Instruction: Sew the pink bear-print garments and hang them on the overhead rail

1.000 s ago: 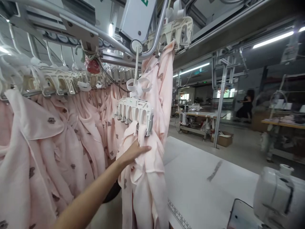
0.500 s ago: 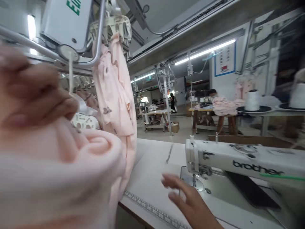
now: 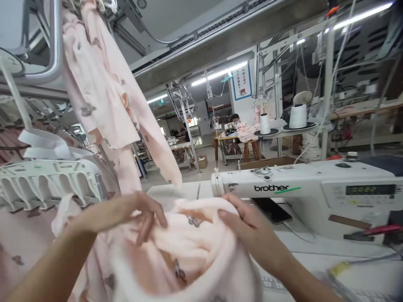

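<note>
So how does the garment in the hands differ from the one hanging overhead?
The bunched pink garment is gathered into thick folds low in view, under the left hand and right hand. The hanging pink garment falls long and loose from above, touched by neither hand. Both are pale pink with small dark motifs.

A white table (image 3: pixel 317 247) is occupied by a Brother sewing machine (image 3: pixel 302 186). A black phone (image 3: pixel 271 209) is laid flat just in front of the machine's arm, and a thin white cable (image 3: pixel 299 232) is trailed across the tabletop.
</note>
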Demonstrator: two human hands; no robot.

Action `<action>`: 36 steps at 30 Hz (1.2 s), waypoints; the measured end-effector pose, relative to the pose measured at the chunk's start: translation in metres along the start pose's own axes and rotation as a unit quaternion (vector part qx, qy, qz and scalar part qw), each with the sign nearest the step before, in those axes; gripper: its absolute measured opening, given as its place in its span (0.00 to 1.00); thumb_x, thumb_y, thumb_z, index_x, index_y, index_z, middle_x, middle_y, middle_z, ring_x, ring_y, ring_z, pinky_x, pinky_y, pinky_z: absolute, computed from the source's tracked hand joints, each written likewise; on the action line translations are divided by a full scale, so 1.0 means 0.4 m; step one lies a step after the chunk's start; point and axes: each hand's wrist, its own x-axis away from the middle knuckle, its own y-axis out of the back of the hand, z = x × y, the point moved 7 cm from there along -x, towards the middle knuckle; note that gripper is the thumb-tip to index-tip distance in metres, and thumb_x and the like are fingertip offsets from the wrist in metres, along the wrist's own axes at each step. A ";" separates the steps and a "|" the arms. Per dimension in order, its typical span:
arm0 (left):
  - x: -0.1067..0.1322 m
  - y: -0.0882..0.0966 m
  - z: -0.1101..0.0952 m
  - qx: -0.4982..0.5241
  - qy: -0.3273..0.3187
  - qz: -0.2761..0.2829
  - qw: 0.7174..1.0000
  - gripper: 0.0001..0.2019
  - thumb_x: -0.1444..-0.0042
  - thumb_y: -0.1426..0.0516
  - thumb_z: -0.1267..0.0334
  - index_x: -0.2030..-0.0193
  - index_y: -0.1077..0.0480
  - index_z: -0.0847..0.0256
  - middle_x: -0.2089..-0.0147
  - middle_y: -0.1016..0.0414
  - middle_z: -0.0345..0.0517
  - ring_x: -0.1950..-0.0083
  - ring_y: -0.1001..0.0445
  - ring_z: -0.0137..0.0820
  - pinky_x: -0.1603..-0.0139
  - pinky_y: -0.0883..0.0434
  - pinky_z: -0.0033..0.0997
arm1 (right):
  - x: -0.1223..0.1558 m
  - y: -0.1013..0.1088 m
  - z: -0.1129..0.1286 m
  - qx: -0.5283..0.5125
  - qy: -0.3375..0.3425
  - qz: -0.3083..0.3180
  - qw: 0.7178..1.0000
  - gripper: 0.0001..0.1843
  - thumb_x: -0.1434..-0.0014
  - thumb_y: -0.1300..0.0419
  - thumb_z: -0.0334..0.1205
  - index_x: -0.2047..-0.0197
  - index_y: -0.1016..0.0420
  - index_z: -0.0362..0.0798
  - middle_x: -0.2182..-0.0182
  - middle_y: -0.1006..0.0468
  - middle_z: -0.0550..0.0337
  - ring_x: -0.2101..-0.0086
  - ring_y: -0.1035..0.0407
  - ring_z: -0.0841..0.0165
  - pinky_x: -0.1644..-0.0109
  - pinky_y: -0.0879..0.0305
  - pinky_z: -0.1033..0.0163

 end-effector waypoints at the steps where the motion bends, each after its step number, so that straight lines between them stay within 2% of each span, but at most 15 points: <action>1: 0.020 -0.063 0.006 -0.060 0.020 0.062 0.996 0.22 0.49 0.52 0.41 0.73 0.28 0.55 0.85 0.31 0.44 0.76 0.30 0.37 0.68 0.33 0.36 | 0.019 -0.005 -0.015 0.011 -0.005 -0.009 1.000 0.09 0.41 0.48 0.43 0.68 0.34 0.48 0.74 0.34 0.65 0.71 0.40 0.69 0.69 0.44 0.68; 3: 0.040 -0.145 0.028 -0.125 0.061 0.028 0.990 0.18 0.48 0.49 0.44 0.70 0.29 0.56 0.76 0.27 0.45 0.71 0.28 0.37 0.64 0.34 0.35 | 0.054 -0.032 -0.054 0.004 -0.024 -0.014 1.000 0.09 0.39 0.51 0.44 0.67 0.35 0.49 0.74 0.34 0.65 0.72 0.39 0.69 0.69 0.44 0.68; 5: 0.037 -0.224 0.042 -0.070 0.050 -0.040 0.995 0.20 0.51 0.45 0.46 0.55 0.32 0.55 0.56 0.27 0.49 0.55 0.30 0.40 0.55 0.35 0.36 | 0.082 -0.058 -0.094 -0.011 -0.037 -0.029 0.999 0.10 0.39 0.52 0.46 0.65 0.36 0.50 0.73 0.34 0.65 0.71 0.39 0.68 0.69 0.43 0.67; 7: 0.020 -0.336 0.057 0.057 0.015 0.006 0.998 0.25 0.50 0.44 0.48 0.47 0.38 0.55 0.46 0.34 0.51 0.48 0.35 0.40 0.52 0.36 0.34 | 0.107 -0.059 -0.130 -0.016 -0.042 -0.060 0.997 0.10 0.38 0.52 0.47 0.63 0.37 0.50 0.73 0.34 0.65 0.72 0.39 0.68 0.69 0.43 0.68; 10: -0.004 -0.476 0.063 0.230 -0.004 0.136 0.964 0.17 0.44 0.50 0.50 0.56 0.33 0.60 0.58 0.29 0.48 0.58 0.31 0.35 0.60 0.35 0.30 | 0.139 -0.003 -0.169 0.003 -0.042 -0.117 0.992 0.11 0.39 0.51 0.48 0.62 0.38 0.50 0.72 0.33 0.64 0.72 0.39 0.67 0.69 0.42 0.67; 12: -0.021 -0.488 0.066 0.268 0.009 0.110 0.957 0.16 0.42 0.53 0.51 0.63 0.32 0.61 0.66 0.28 0.44 0.64 0.31 0.33 0.65 0.35 0.29 | 0.154 0.045 -0.195 0.057 -0.068 -0.110 0.990 0.11 0.39 0.52 0.48 0.64 0.37 0.50 0.73 0.34 0.64 0.72 0.39 0.67 0.70 0.41 0.67; 15: -0.031 -0.421 0.055 0.136 0.026 -0.016 0.990 0.13 0.42 0.51 0.53 0.65 0.31 0.57 0.68 0.28 0.42 0.67 0.31 0.34 0.68 0.38 0.29 | 0.164 0.093 -0.228 0.270 -0.123 -0.059 0.953 0.11 0.42 0.52 0.44 0.72 0.36 0.50 0.78 0.35 0.63 0.74 0.39 0.65 0.72 0.43 0.64; 18: -0.022 -0.374 0.001 -0.042 0.002 -0.064 0.997 0.09 0.44 0.49 0.56 0.61 0.31 0.53 0.72 0.28 0.40 0.73 0.31 0.33 0.72 0.41 0.28 | 0.146 0.088 -0.192 0.437 -0.022 -0.090 0.895 0.11 0.45 0.49 0.42 0.60 0.32 0.49 0.64 0.28 0.55 0.62 0.35 0.57 0.62 0.40 0.57; 20: -0.017 -0.385 -0.028 -0.072 -0.019 -0.051 0.996 0.08 0.43 0.51 0.59 0.62 0.32 0.53 0.74 0.29 0.40 0.74 0.32 0.32 0.73 0.41 0.28 | 0.126 0.053 -0.185 0.413 0.019 -0.082 0.907 0.14 0.43 0.49 0.42 0.54 0.35 0.49 0.59 0.29 0.53 0.59 0.36 0.58 0.59 0.40 0.57; 22: -0.018 -0.422 -0.032 -0.033 -0.035 -0.022 0.999 0.10 0.41 0.53 0.63 0.63 0.31 0.55 0.68 0.28 0.41 0.67 0.30 0.31 0.67 0.37 0.26 | 0.106 0.025 -0.222 0.325 -0.035 -0.038 0.944 0.09 0.39 0.51 0.43 0.62 0.33 0.49 0.68 0.29 0.59 0.68 0.35 0.64 0.66 0.41 0.62; 25: -0.026 -0.494 0.012 0.106 -0.005 0.012 0.994 0.08 0.42 0.50 0.65 0.62 0.30 0.56 0.60 0.27 0.41 0.58 0.30 0.30 0.58 0.35 0.25 | 0.105 0.010 -0.296 0.120 -0.128 0.031 0.984 0.13 0.37 0.51 0.45 0.70 0.35 0.47 0.75 0.33 0.64 0.73 0.38 0.69 0.70 0.44 0.67; 27: -0.026 -0.542 0.055 0.177 0.047 0.020 0.983 0.06 0.44 0.48 0.64 0.63 0.29 0.56 0.62 0.26 0.39 0.59 0.29 0.29 0.59 0.35 0.24 | 0.120 0.012 -0.330 0.029 -0.166 0.089 0.982 0.15 0.38 0.49 0.47 0.70 0.34 0.45 0.74 0.33 0.64 0.71 0.38 0.68 0.70 0.44 0.67; 30: -0.020 -0.593 0.084 0.227 0.101 0.021 0.968 0.05 0.46 0.46 0.63 0.67 0.29 0.57 0.65 0.26 0.37 0.61 0.29 0.29 0.61 0.35 0.23 | 0.133 0.063 -0.334 0.079 -0.178 0.066 0.979 0.11 0.38 0.48 0.44 0.65 0.32 0.46 0.69 0.31 0.63 0.67 0.37 0.68 0.67 0.43 0.67; 33: -0.016 -0.618 0.068 0.260 0.120 0.034 0.957 0.06 0.48 0.45 0.64 0.62 0.32 0.56 0.67 0.26 0.35 0.63 0.29 0.28 0.63 0.36 0.23 | 0.118 0.097 -0.282 0.152 -0.120 0.015 0.981 0.09 0.37 0.49 0.39 0.54 0.33 0.52 0.57 0.32 0.62 0.58 0.38 0.67 0.56 0.43 0.65; 36: -0.016 -0.620 0.053 0.261 0.141 0.037 0.954 0.13 0.48 0.46 0.66 0.55 0.40 0.53 0.67 0.26 0.33 0.66 0.30 0.27 0.65 0.36 0.24 | 0.102 0.087 -0.251 0.203 -0.107 0.037 0.973 0.07 0.38 0.49 0.35 0.61 0.30 0.52 0.63 0.30 0.64 0.60 0.37 0.69 0.57 0.44 0.66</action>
